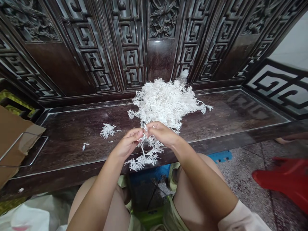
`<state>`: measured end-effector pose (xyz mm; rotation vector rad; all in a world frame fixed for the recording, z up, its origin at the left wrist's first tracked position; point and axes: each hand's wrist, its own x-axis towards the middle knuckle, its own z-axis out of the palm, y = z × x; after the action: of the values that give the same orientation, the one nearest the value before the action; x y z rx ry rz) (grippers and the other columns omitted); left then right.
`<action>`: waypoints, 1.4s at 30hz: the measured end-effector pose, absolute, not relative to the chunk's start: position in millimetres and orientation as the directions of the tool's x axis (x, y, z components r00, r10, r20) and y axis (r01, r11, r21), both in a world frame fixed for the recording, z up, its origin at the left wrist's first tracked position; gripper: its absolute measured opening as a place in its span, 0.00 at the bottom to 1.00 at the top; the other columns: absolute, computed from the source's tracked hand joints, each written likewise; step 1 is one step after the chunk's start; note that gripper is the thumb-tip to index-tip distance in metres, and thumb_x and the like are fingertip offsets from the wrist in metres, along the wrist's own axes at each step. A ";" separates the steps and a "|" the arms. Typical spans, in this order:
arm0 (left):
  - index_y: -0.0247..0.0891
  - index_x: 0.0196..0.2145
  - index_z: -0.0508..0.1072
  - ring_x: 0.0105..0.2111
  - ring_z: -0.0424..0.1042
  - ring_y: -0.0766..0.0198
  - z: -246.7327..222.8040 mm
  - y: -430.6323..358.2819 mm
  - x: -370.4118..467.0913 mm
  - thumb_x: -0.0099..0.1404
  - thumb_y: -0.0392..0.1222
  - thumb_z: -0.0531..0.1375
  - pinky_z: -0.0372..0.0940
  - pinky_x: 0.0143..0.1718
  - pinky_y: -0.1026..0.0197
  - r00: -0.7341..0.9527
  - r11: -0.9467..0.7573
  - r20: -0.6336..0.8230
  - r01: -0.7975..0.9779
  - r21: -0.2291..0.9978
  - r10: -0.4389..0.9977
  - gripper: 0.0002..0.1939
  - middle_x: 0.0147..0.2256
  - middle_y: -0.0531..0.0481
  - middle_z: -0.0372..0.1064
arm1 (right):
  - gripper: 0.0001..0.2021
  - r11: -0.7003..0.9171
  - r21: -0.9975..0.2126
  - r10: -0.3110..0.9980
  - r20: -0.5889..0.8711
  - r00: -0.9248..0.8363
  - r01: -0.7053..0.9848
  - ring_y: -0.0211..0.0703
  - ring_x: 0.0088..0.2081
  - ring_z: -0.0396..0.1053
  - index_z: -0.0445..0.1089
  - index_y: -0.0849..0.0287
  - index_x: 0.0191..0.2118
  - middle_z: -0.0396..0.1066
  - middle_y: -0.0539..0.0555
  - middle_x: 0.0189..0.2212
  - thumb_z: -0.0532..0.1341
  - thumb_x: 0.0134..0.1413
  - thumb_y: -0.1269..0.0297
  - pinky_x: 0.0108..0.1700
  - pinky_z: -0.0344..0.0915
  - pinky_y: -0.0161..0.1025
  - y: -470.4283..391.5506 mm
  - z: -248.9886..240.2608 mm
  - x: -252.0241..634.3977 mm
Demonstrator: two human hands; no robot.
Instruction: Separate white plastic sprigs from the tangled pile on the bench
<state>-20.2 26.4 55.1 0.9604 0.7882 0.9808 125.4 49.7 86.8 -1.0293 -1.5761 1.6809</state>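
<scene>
Both hands meet at the front of a dark wooden bench, pinching a white artificial branch (145,157) with needle-like tufts. My left hand (130,141) has its thumb and fingertips closed on the upper part of the branch. Close beside it, my right hand (161,133) is closed on the same part, fingertips nearly touching the left ones. The branch hangs below the hands past the bench's front edge. Just behind them lies a big pile of similar white branches (165,99). The exact grip point is partly covered by the fingers.
The bench seat (228,118) has a carved back. A small white tuft (107,130) and white scraps (85,146) lie at left. A clear bottle (184,75) stands behind the pile. A cardboard piece (16,138) is far left; a red plastic object (284,179) is on the right.
</scene>
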 end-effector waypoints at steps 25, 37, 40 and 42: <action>0.33 0.20 0.65 0.20 0.59 0.67 56.2 43.7 -28.4 0.57 0.43 0.45 0.56 0.22 0.64 0.251 0.488 -0.420 -0.504 0.713 0.872 0.15 0.21 0.48 0.59 | 0.09 -0.137 -0.933 0.919 -0.245 -0.308 0.331 0.34 0.22 0.50 0.68 0.58 0.23 0.55 0.47 0.17 0.55 0.43 0.61 0.27 0.47 0.35 56.2 63.7 127.6; 0.35 0.28 0.67 0.18 0.44 0.74 50.9 38.3 -22.7 0.54 0.50 0.59 0.40 0.20 0.66 0.273 0.284 -0.262 -0.045 0.958 0.926 0.14 0.18 0.59 0.48 | 0.10 -0.120 -0.943 0.922 -0.222 -0.318 0.310 0.33 0.22 0.48 0.64 0.59 0.19 0.53 0.47 0.17 0.55 0.43 0.59 0.26 0.45 0.35 60.8 54.7 132.8; 0.37 0.29 0.68 0.19 0.48 0.72 53.4 36.6 -21.2 0.55 0.52 0.57 0.43 0.22 0.66 0.281 0.198 -0.215 0.087 0.976 0.935 0.14 0.20 0.57 0.53 | 0.10 -0.115 -0.950 0.919 -0.212 -0.332 0.290 0.33 0.23 0.49 0.63 0.59 0.19 0.54 0.47 0.18 0.54 0.43 0.59 0.27 0.46 0.34 61.6 55.9 132.4; 0.37 0.28 0.68 0.21 0.50 0.70 53.8 36.1 -20.2 0.56 0.52 0.56 0.45 0.24 0.65 0.295 0.150 -0.176 0.111 0.983 0.939 0.14 0.21 0.56 0.55 | 0.10 -0.112 -0.952 0.918 -0.209 -0.338 0.284 0.33 0.23 0.49 0.63 0.60 0.19 0.53 0.46 0.17 0.54 0.42 0.60 0.26 0.46 0.34 61.7 58.1 132.3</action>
<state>-20.2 36.1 53.8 1.2787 1.1137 0.8197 132.3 61.7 58.1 -1.3344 -1.6090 1.4806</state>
